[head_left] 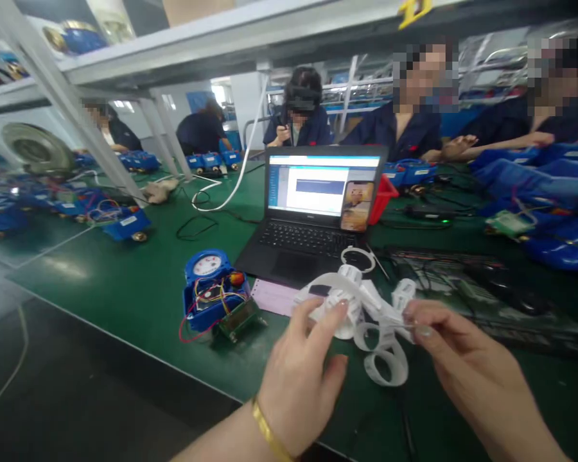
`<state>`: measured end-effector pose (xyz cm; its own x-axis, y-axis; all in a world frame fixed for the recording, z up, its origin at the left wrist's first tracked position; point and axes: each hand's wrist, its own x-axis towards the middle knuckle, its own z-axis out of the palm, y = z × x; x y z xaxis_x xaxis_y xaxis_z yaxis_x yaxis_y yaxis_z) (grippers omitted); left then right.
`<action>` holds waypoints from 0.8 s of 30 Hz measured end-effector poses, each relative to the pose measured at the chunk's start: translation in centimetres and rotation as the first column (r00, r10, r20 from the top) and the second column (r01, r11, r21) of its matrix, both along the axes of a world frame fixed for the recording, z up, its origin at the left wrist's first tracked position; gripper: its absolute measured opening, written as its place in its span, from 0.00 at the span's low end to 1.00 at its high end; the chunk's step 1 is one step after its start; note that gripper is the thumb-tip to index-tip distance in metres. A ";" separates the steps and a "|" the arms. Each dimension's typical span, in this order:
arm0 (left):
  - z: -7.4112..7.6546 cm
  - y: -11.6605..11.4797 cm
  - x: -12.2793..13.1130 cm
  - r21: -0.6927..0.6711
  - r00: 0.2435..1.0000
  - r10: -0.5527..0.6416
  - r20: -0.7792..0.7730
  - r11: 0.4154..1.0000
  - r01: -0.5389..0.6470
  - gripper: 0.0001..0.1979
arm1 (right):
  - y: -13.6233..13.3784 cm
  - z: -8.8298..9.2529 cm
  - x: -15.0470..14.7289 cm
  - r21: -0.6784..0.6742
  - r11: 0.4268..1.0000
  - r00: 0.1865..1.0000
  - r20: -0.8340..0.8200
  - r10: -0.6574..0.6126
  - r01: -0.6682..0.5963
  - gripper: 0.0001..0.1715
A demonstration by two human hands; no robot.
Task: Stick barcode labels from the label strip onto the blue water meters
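Note:
My left hand [302, 369], with a gold bangle on the wrist, pinches one side of a tangle of curled white label strip [366, 308] above the green table [125, 289]. My right hand [455, 353] pinches the other side of the same strip between thumb and fingers. Loops of the strip hang down between both hands. Left of my hands sits a blue water meter [210, 289] with its dial up, coloured wires and a small circuit board hanging out. A pink slip [273, 296] lies beside it.
An open black laptop [313, 212] stands behind my hands, a phone [356, 205] leaning on its screen and a red bin [383, 196] beside it. Cables and dark boards lie at right. More blue meters and blue trays [534, 179] line the table. Several people in dark blue sit opposite.

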<state>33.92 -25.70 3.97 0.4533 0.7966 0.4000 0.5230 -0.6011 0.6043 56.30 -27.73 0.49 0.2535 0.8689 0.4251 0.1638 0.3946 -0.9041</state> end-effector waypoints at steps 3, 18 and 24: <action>2.0 -1.0 -5.5 0.365 0.984 0.151 -0.099 0.925 -0.105 0.24 | -0.9 1.3 -2.2 -0.083 0.994 0.996 -0.054 0.072 -0.076 0.10; 5.1 5.3 -15.3 0.601 0.788 0.067 -0.612 0.687 0.408 0.09 | 2.5 4.4 -11.0 -0.177 0.893 0.911 -0.089 0.403 -0.413 0.20; 5.5 8.3 -14.2 0.180 0.976 0.214 0.046 0.959 -0.218 0.06 | 2.1 2.7 -12.5 -0.203 0.900 0.915 -0.206 0.346 -0.386 0.19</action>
